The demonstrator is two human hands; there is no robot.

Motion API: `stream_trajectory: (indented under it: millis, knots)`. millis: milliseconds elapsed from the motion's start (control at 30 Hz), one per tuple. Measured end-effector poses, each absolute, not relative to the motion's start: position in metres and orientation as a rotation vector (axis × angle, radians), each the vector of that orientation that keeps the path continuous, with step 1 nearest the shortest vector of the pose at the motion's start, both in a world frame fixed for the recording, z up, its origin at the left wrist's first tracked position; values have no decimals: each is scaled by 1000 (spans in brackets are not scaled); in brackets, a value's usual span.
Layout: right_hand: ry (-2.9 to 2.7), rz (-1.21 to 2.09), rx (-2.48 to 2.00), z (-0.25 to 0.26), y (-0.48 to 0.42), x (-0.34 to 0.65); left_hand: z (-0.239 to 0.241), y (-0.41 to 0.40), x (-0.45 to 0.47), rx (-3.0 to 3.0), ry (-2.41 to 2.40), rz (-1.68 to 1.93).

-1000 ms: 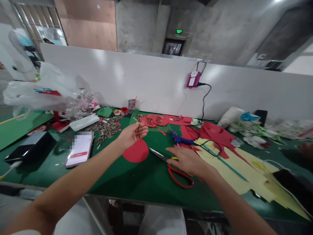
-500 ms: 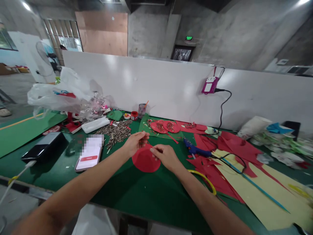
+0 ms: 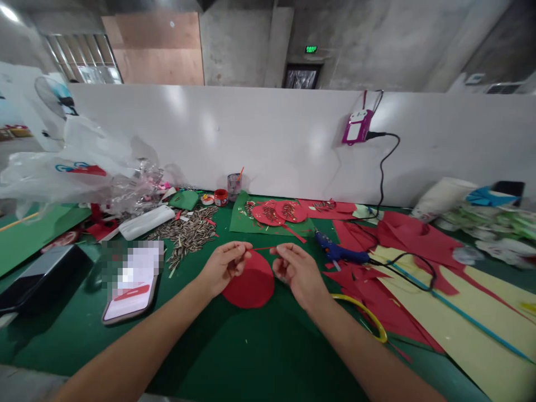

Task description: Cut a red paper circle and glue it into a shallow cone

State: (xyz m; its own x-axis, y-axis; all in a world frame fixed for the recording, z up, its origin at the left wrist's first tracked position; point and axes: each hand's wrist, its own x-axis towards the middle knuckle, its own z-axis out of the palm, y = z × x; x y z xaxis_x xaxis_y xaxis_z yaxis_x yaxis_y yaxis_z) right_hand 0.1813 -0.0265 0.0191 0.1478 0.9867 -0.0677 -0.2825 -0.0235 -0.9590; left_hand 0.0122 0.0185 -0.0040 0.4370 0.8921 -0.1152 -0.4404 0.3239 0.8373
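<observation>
Both hands, left hand [image 3: 224, 268] and right hand [image 3: 295, 271], pinch a thin red strip [image 3: 263, 248] above a red paper disc [image 3: 249, 285].

We see soft overhead light, glare on the white wall [image 3: 251, 134], and bent, slightly blurred edges.

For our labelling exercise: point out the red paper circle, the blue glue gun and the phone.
red paper circle [image 3: 250, 288], head view, on its bare lower middle.
blue glue gun [image 3: 337, 253], head view, on its body.
phone [image 3: 128, 296], head view, on its screen.
</observation>
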Motion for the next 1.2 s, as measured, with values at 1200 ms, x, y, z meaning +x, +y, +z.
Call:
stream_trajectory:
  millis: [1200]
  knots:
    - [-1884, 692, -1560, 0, -34, 170, -12, 37, -5, 1971, 1137, 803]
